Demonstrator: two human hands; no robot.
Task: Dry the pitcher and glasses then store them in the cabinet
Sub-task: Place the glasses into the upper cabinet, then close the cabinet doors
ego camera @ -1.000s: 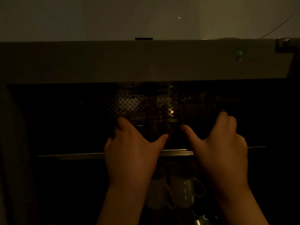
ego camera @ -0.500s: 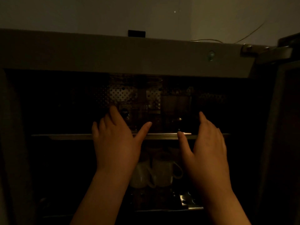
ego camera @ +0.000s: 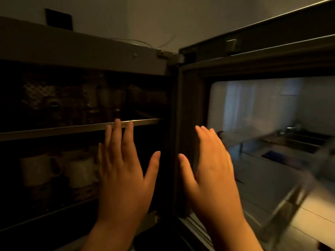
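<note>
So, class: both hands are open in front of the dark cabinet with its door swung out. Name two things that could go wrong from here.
1. The glasses on the upper shelf sit in deep shadow; a reaching left hand might knock them.
2. The right hand is close to the open door; swinging it shut could pinch fingers.

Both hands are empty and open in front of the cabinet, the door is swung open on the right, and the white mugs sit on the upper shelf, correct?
Not quite. The head view shows the white mugs on the lower shelf, beneath the upper shelf. Otherwise correct: left hand and right hand empty and open, door open on the right.
</note>
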